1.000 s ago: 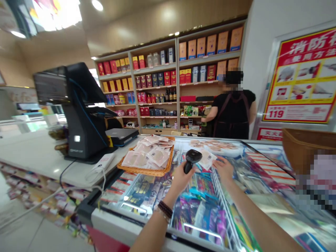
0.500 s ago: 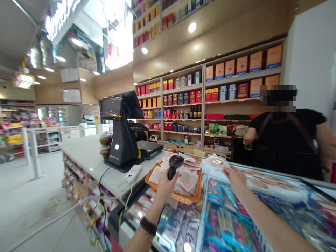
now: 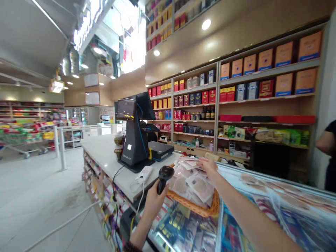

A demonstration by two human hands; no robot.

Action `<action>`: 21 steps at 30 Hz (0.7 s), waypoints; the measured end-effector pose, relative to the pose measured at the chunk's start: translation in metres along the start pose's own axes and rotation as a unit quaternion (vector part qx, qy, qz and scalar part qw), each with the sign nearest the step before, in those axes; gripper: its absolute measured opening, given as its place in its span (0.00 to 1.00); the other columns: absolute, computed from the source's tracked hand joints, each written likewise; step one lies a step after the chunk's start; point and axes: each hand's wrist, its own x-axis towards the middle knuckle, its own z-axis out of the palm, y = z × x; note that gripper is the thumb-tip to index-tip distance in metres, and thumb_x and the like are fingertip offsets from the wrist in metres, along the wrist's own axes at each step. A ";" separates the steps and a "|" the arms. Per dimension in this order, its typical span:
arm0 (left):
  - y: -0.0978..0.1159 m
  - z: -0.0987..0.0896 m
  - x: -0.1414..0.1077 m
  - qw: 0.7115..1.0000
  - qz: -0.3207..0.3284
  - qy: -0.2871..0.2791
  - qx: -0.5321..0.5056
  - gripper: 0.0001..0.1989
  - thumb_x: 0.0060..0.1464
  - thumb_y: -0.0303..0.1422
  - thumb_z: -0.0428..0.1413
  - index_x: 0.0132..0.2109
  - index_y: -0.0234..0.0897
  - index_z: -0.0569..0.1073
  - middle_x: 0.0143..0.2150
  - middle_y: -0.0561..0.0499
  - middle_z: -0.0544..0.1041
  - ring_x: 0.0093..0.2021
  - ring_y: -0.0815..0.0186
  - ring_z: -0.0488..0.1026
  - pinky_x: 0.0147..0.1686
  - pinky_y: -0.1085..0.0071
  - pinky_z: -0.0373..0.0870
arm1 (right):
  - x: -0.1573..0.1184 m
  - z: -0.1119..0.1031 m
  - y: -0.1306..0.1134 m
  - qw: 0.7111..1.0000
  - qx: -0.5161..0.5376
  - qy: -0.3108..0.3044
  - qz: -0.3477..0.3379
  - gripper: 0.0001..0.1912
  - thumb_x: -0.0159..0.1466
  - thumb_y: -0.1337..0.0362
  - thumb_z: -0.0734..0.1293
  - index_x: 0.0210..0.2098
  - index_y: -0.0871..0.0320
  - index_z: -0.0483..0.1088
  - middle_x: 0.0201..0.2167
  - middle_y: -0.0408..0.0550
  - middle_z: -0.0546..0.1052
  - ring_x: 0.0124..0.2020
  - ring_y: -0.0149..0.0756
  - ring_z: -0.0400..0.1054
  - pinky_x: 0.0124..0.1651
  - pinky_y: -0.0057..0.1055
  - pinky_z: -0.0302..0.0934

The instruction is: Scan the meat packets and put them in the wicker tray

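Note:
My left hand [image 3: 154,196] is closed around the handle of a black barcode scanner [image 3: 165,173], held up at the left edge of an orange wicker basket [image 3: 193,205]. The basket is heaped with flat clear-plastic packets [image 3: 201,187], pinkish-white inside. Over the back of the heap, my right hand [image 3: 209,166] has its fingers bent onto a packet [image 3: 193,161]. The fingertips are partly hidden among the packets. Below the basket is a glass-topped freezer [image 3: 183,224] with colourful wrapped goods inside.
A dark checkout terminal [image 3: 133,140] stands on the white counter [image 3: 99,145], near a black flat box [image 3: 160,150] and a white device [image 3: 145,172] with a cable. Shelves of boxed goods [image 3: 195,98] line the back wall. Part of a person [image 3: 331,150] shows at the far right.
My right hand has moved left from a clear packet beside the basket to the heap in it. That packet no longer lies beside the basket. The view has turned right; the scanner stays in my left hand.

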 end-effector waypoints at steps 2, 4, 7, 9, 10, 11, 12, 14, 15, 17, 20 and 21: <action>0.000 0.003 -0.004 1.000 0.008 -0.004 0.005 0.28 0.53 0.56 0.64 0.44 0.35 0.82 0.31 0.45 0.81 0.38 0.49 0.81 0.40 0.60 0.78 | 0.002 -0.009 0.007 0.999 -0.016 -0.009 -0.039 0.05 0.57 0.70 0.77 0.33 0.55 0.83 0.28 0.50 0.87 0.36 0.47 0.87 0.35 0.31 0.80; 0.004 0.010 -0.008 1.000 0.016 -0.016 0.008 0.27 0.54 0.55 0.62 0.45 0.34 0.82 0.33 0.44 0.82 0.39 0.49 0.81 0.41 0.60 0.77 | 0.006 -0.028 0.017 0.996 -0.033 -0.026 -0.085 0.02 0.58 0.67 0.77 0.33 0.54 0.84 0.32 0.51 0.88 0.39 0.49 0.87 0.36 0.34 0.81; 0.016 0.028 -0.018 0.999 0.014 -0.047 0.002 0.25 0.56 0.54 0.60 0.44 0.34 0.81 0.29 0.48 0.78 0.35 0.53 0.78 0.38 0.63 0.74 | 0.016 -0.073 0.029 0.984 -0.075 -0.021 -0.159 0.05 0.60 0.61 0.75 0.35 0.53 0.85 0.37 0.51 0.89 0.41 0.50 0.87 0.41 0.38 0.82; 0.026 0.044 -0.025 0.997 0.015 -0.077 -0.018 0.24 0.56 0.54 0.61 0.43 0.35 0.80 0.26 0.51 0.74 0.33 0.56 0.75 0.35 0.65 0.71 | 0.025 -0.112 0.036 0.976 -0.109 0.006 -0.191 0.07 0.60 0.59 0.74 0.35 0.54 0.85 0.38 0.51 0.90 0.40 0.48 0.87 0.46 0.39 0.82; 0.032 0.054 -0.030 0.995 0.017 -0.091 -0.032 0.25 0.56 0.54 0.61 0.43 0.35 0.79 0.25 0.52 0.72 0.32 0.57 0.74 0.34 0.66 0.70 | 0.029 -0.133 0.039 0.972 -0.124 0.022 -0.198 0.08 0.60 0.58 0.74 0.35 0.54 0.85 0.38 0.51 0.89 0.39 0.47 0.86 0.47 0.40 0.82; 0.039 0.064 -0.034 0.993 0.020 -0.105 -0.046 0.25 0.56 0.55 0.61 0.43 0.36 0.79 0.25 0.53 0.71 0.31 0.58 0.73 0.33 0.67 0.69 | 0.034 -0.156 0.041 0.969 -0.138 0.037 -0.204 0.08 0.60 0.58 0.74 0.34 0.55 0.84 0.37 0.52 0.89 0.39 0.47 0.86 0.48 0.41 0.81; 0.045 0.074 -0.038 0.991 0.022 -0.118 -0.059 0.25 0.56 0.55 0.61 0.43 0.36 0.79 0.24 0.54 0.70 0.30 0.59 0.72 0.32 0.68 0.68 | 0.038 -0.179 0.043 0.964 -0.155 0.053 -0.210 0.09 0.59 0.58 0.74 0.34 0.55 0.84 0.37 0.53 0.89 0.39 0.48 0.86 0.49 0.42 0.81; 0.057 0.096 -0.045 0.985 0.025 -0.152 -0.080 0.24 0.57 0.55 0.62 0.42 0.36 0.79 0.24 0.55 0.69 0.29 0.62 0.70 0.31 0.69 0.66 | 0.044 -0.226 0.047 0.949 -0.203 0.090 -0.224 0.09 0.59 0.58 0.73 0.33 0.54 0.84 0.38 0.54 0.89 0.42 0.50 0.86 0.51 0.43 0.79; 0.062 0.107 -0.049 0.981 0.026 -0.170 -0.089 0.23 0.58 0.54 0.62 0.42 0.36 0.79 0.24 0.55 0.68 0.28 0.63 0.69 0.30 0.70 0.66 | 0.046 -0.249 0.049 0.940 -0.230 0.112 -0.228 0.09 0.59 0.57 0.73 0.33 0.54 0.84 0.38 0.54 0.89 0.43 0.51 0.85 0.53 0.44 0.78; 0.071 0.131 -0.055 0.973 0.032 -0.206 -0.102 0.22 0.59 0.53 0.62 0.43 0.36 0.79 0.24 0.56 0.68 0.27 0.64 0.68 0.30 0.70 0.65 | 0.048 -0.292 0.051 0.922 -0.281 0.153 -0.220 0.09 0.60 0.58 0.72 0.35 0.54 0.84 0.39 0.54 0.89 0.45 0.51 0.85 0.55 0.44 0.77; 0.080 0.166 -0.065 0.966 0.037 -0.230 -0.110 0.22 0.59 0.52 0.62 0.43 0.36 0.79 0.25 0.56 0.68 0.27 0.65 0.67 0.30 0.70 0.64 | 0.048 -0.345 0.053 0.902 -0.343 0.196 -0.175 0.12 0.63 0.59 0.70 0.41 0.55 0.84 0.43 0.56 0.89 0.48 0.52 0.85 0.56 0.45 0.76; 0.082 0.178 -0.068 0.966 0.035 -0.234 -0.108 0.21 0.59 0.52 0.62 0.43 0.36 0.79 0.25 0.56 0.69 0.27 0.64 0.68 0.30 0.70 0.64 | 0.048 -0.359 0.054 0.892 -0.367 0.208 -0.162 0.14 0.64 0.59 0.69 0.44 0.56 0.84 0.45 0.57 0.89 0.50 0.53 0.85 0.57 0.45 0.76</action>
